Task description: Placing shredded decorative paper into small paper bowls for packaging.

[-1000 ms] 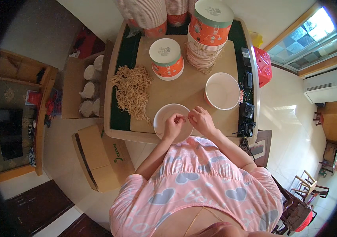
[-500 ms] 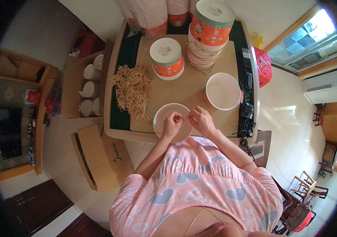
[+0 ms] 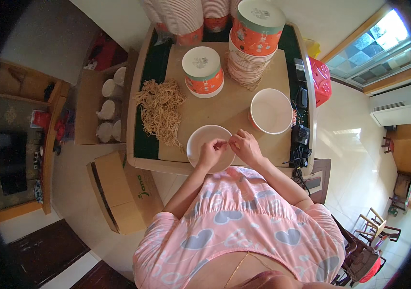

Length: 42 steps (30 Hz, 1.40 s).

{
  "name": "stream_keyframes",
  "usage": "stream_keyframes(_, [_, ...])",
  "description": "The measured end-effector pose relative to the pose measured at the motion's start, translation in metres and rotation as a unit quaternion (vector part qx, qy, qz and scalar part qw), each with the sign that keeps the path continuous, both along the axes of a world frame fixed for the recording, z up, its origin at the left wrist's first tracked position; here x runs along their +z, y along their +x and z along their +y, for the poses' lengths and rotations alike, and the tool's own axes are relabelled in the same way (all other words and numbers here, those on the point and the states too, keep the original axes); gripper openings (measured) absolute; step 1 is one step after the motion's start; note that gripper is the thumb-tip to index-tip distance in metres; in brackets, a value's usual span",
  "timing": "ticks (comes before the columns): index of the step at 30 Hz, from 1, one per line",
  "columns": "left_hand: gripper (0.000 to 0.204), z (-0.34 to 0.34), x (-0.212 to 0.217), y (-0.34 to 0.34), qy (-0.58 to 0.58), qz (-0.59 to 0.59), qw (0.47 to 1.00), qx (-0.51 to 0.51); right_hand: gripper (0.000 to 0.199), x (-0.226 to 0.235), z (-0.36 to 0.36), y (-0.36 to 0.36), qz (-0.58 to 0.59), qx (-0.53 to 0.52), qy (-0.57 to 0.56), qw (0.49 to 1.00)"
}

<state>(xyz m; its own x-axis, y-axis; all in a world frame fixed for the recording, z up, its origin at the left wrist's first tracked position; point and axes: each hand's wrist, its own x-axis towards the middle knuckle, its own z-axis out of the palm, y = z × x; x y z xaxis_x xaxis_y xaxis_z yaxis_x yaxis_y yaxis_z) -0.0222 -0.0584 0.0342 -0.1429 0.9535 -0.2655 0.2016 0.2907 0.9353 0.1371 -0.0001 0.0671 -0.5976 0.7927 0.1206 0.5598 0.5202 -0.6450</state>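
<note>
A white paper tub [image 3: 196, 139] stands mouth up at the table's near edge, close to my body. Over its mouth is my left hand [image 3: 212, 153], fingertips pinched together. My right hand [image 3: 247, 148] pinches at the tub's right rim, almost meeting the left fingertips. Between them is a thin cord, too fine to follow clearly. A tangled heap of tan cord [image 3: 159, 113] lies to the left. Another open white tub [image 3: 271, 113] stands to the right. Farther back sits an upturned orange tub with a green band [image 3: 204, 72].
At the back right, an orange tub stack [image 3: 258, 31] has tan cord bundled around its lower part. Bagged stacks of tubs [image 3: 176, 19] line the far edge. Black adapters and cables [image 3: 301, 135] run along the right edge. Cardboard boxes [image 3: 126, 192] stand on the floor at left.
My left fingers have curled in slightly, and the strand between the two hands shows less. The right hand has barely moved. The tubs and cord heap stay in place.
</note>
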Motion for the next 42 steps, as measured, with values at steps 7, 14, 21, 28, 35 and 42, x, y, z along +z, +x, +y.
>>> stream_keyframes(7, [0.017, 0.003, -0.011, 0.006, 0.025, -0.024, 0.999, -0.017, 0.008, -0.005, 0.0, 0.001, -0.007, -0.004, 0.012, 1.0])
stream_keyframes(14, [0.012, 0.003, -0.026, 0.001, 0.029, -0.001, 0.999, -0.017, 0.008, -0.001, 0.0, 0.002, 0.004, -0.001, 0.004, 1.0])
stream_keyframes(21, [0.011, 0.011, -0.006, 0.001, -0.065, -0.067, 0.995, -0.037, 0.007, -0.001, 0.001, 0.002, 0.012, -0.009, 0.019, 1.0])
stream_keyframes(28, [0.011, 0.005, -0.006, -0.008, -0.055, -0.09, 0.994, -0.023, 0.009, 0.002, -0.001, -0.001, -0.005, -0.023, 0.02, 1.0])
stream_keyframes(35, [0.012, 0.005, 0.01, -0.017, -0.076, -0.105, 0.991, -0.04, 0.01, 0.006, -0.005, -0.011, 0.018, -0.003, -0.064, 0.998])
stream_keyframes(42, [0.011, -0.001, 0.001, -0.022, -0.042, -0.068, 0.997, -0.012, 0.008, 0.007, -0.006, -0.011, 0.042, 0.012, -0.062, 0.997])
